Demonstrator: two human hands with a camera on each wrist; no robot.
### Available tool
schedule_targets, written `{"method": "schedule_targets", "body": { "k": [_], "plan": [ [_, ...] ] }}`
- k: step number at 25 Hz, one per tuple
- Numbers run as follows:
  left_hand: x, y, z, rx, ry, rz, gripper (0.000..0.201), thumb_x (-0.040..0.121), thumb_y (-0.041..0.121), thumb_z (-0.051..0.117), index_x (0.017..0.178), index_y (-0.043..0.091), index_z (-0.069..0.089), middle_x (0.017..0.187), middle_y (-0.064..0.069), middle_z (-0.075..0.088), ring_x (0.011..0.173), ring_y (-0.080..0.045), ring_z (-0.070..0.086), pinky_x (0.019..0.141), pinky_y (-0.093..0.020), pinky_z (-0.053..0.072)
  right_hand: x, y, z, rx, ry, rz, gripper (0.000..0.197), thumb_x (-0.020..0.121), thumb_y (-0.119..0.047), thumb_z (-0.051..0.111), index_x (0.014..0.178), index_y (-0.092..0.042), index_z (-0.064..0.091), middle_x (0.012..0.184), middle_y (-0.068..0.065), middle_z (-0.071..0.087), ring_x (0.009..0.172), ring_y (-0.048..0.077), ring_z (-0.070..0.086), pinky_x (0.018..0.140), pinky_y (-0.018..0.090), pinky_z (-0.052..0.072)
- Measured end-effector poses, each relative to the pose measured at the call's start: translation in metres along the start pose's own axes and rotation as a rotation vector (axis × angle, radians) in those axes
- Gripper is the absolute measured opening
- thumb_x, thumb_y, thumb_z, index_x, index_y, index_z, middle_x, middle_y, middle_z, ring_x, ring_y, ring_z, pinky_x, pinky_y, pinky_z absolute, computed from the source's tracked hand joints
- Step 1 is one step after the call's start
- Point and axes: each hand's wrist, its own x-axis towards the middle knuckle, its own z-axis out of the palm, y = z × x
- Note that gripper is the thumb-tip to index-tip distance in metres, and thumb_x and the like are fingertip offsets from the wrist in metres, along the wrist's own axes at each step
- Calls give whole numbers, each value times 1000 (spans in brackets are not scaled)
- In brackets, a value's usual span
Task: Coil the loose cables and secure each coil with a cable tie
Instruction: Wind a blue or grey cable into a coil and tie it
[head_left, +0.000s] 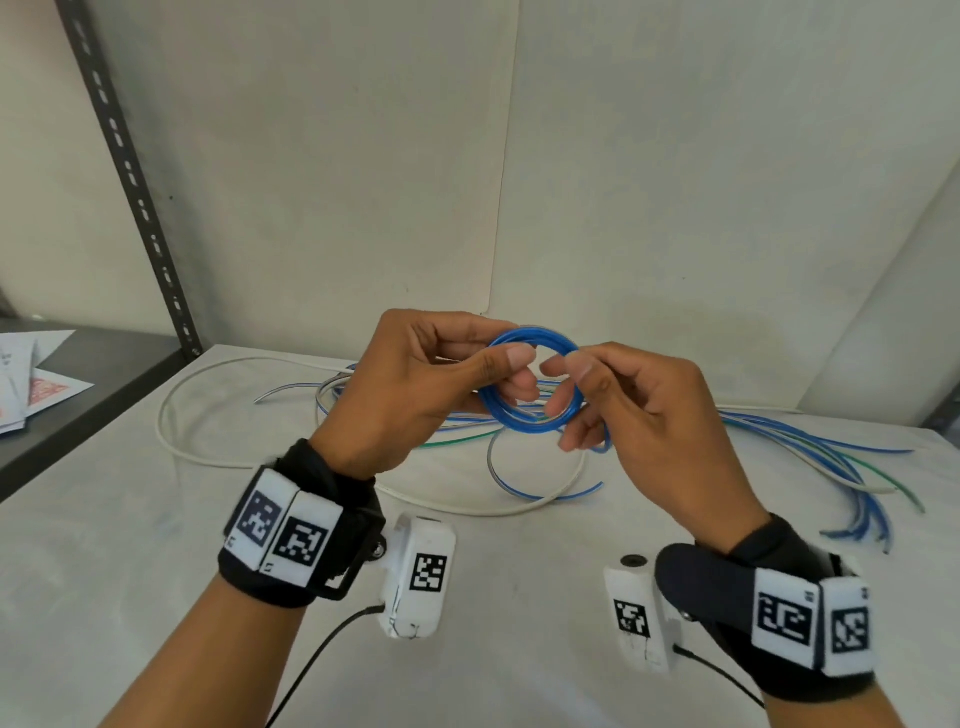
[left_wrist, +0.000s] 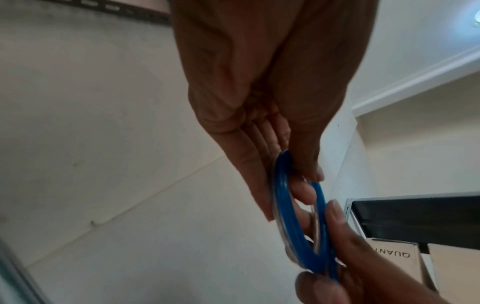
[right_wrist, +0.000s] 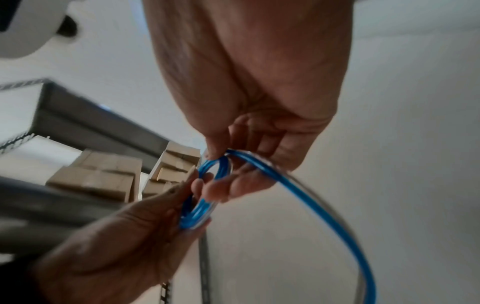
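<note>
A small blue cable coil (head_left: 524, 415) hangs in the air above the table between both hands. My left hand (head_left: 415, 379) grips its left side, thumb across the front and fingers through the ring. My right hand (head_left: 618, 400) pinches its right side between thumb and fingers. In the left wrist view the blue cable coil (left_wrist: 293, 216) stands edge-on beyond my left fingers (left_wrist: 259, 160). In the right wrist view the blue cable coil (right_wrist: 205, 197) shows as a ring, and its loose tail (right_wrist: 324, 216) sweeps down to the right. No cable tie is visible.
Loose blue, green and white cables (head_left: 810, 457) sprawl over the white table (head_left: 130, 545) behind the hands. A thick white cable (head_left: 171, 441) loops at the left. A dark metal shelf (head_left: 78, 415) with papers stands at far left. Cardboard boxes (right_wrist: 103, 176) sit on shelving.
</note>
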Motion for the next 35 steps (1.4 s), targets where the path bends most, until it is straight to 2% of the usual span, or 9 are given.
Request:
{"method": "schedule_targets", "body": {
  "k": [5,12,15,17,20,23,26,32,35],
  "plan": [
    [0,-1,10,-72,52,-17,28,81,19,70,105,4,74,81,-15,77,75,-25,75,73,-36,62,-1,-3,10,171,138,40,33,96,-35,55,88,-8,71,70,2,68,48,15,47,51,22,42],
    [0,-1,5,-47,-65,-53,29,88,20,65,106,-3,70,87,-15,77,82,-27,76,79,-36,62,2,-3,-1,35,93,-80,28,97,-31,57,82,-14,73,67,-2,67,52,7,47,56,19,41],
    [-1,1,5,38,-201,-150,49,97,38,49,87,-8,60,69,-12,64,67,-27,64,82,-35,60,0,-3,-6,-149,-30,-152,22,97,-31,60,80,-24,71,65,-7,64,54,6,48,56,20,39],
    [-1,2,10,96,-260,-208,52,102,42,41,70,2,53,57,-8,44,54,-25,47,82,-33,60,-3,-3,-5,-186,-108,-139,20,96,-33,61,84,-22,74,67,-4,66,57,9,53,56,25,42],
    [-3,-1,19,178,-295,-233,57,107,36,38,54,22,53,58,1,26,51,-18,29,86,-35,60,-4,-3,-2,-279,-163,-168,20,96,-28,63,88,-15,76,67,-6,66,57,4,55,57,9,36],
    [-2,-5,24,182,-158,-162,58,108,31,40,53,26,55,55,11,26,49,-9,31,76,-41,60,-2,0,-1,-266,-123,-154,21,96,-32,61,92,-18,75,69,-6,68,58,6,58,59,11,41],
    [4,-8,21,56,-24,-165,58,108,30,42,50,27,41,57,10,22,50,-11,25,63,-33,48,1,3,-1,-178,-88,-83,25,95,-39,58,99,-20,74,76,-4,71,57,12,62,61,31,55],
    [10,-7,16,-259,125,-213,46,108,27,41,64,24,27,63,2,11,54,-16,11,52,-27,36,-2,6,5,-554,136,-248,29,101,-47,51,98,-23,67,64,-10,62,56,13,59,57,38,50],
    [10,-4,17,-342,169,-208,43,108,27,40,67,22,25,65,0,8,51,-13,12,52,-27,34,-1,6,9,-529,163,-267,25,103,-41,48,91,-23,62,63,-6,58,56,13,57,55,36,47]
  ]
}}
